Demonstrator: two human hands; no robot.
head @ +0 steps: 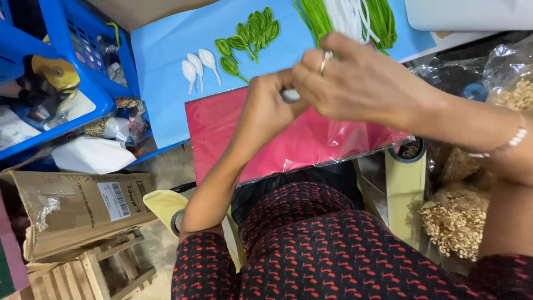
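Seen from above, a person's two bare hands meet over a pink sheet (261,139) in clear plastic that lies across the lap. The left hand (266,108) is curled, its fingers drawn together into a tight grip around a small white piece (290,95), of which only a sliver shows between the hands. The right hand (358,83), wearing a ring, comes in from the right with its fingertips pinched on that same white piece; whether it is a petal or a strip cannot be told. The hands touch each other at the fingertips.

Beyond the pink sheet lies a light blue sheet (166,83) on the surface. On it, well apart from the hands, sit three white petal shapes (198,66) in a row, and just beside them a cluster of green leaf shapes (250,36). At the top edge lies a bundle of green and white strips (347,16), near the right hand's knuckles.

To the left, a blue plastic crate (66,66) crowds the blue sheet's edge; below it stands a cardboard box (78,211). To the right, bags of dried beige sprigs (458,216) hem in the right forearm. Open room remains on the pink sheet, below and left of the hands.
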